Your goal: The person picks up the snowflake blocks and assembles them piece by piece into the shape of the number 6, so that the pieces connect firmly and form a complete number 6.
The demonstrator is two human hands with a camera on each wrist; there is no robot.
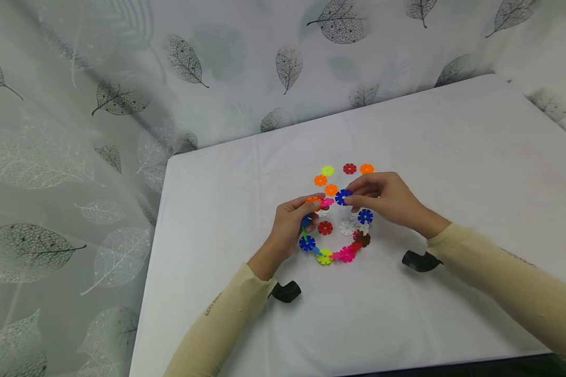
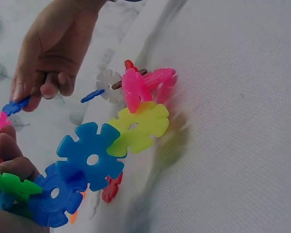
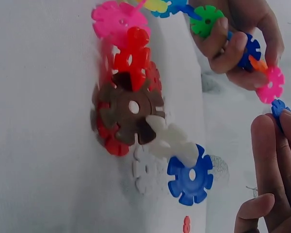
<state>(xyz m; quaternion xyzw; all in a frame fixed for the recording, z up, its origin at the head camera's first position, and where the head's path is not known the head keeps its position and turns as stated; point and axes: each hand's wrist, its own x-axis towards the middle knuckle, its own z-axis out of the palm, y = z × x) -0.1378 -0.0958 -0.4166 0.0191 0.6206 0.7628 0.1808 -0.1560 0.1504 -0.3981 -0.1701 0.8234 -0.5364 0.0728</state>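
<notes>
Over the white surface (image 1: 207, 230) in the head view, the left hand (image 1: 289, 222) pinches a chain of flower-shaped discs (image 1: 347, 254), the right hand (image 1: 390, 200) a blue disc (image 1: 341, 197) (just beside the chain's pink end disc (image 1: 327, 202)). In the left wrist view, a yellow disc (image 2: 149, 125) joins a light-blue disc (image 2: 80, 154); in the right wrist view, a brown disc (image 3: 117, 109) joins a white disc (image 3: 173, 141).

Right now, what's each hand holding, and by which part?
Right hand: a blue disc, pinched by its rim. Left hand: the linked-disc chain, gripped near its pink end disc.
</notes>
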